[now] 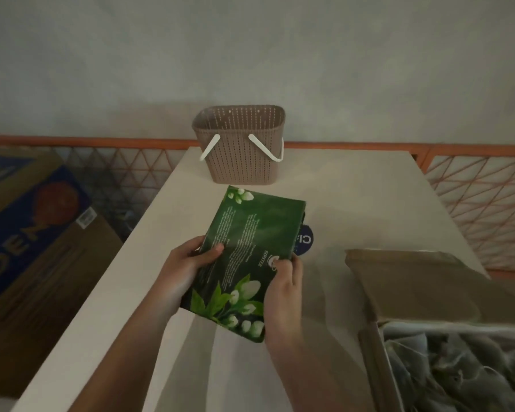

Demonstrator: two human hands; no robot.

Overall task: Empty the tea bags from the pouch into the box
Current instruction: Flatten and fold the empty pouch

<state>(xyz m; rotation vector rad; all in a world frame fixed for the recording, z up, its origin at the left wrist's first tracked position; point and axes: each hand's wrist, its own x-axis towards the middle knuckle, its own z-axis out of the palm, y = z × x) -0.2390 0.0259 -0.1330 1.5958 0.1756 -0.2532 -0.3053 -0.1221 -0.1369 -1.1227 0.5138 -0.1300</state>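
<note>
A green tea pouch point(247, 248) printed with white flowers and text is held tilted above the white table point(354, 197), both hands on it. My left hand point(188, 269) grips its left edge, thumb on the printed face. My right hand point(283, 295) pinches its right edge near the lower end. An open cardboard box point(369, 352) sits at the lower right, its flap point(414, 281) folded back. Inside lie several pale tea bags point(458, 367) with strings.
A taupe perforated basket point(241, 144) with white handles stands at the table's far edge. A round blue sticker point(305, 239) shows behind the pouch. A large printed carton point(33, 257) sits left of the table. An orange lattice rail point(482, 209) runs behind.
</note>
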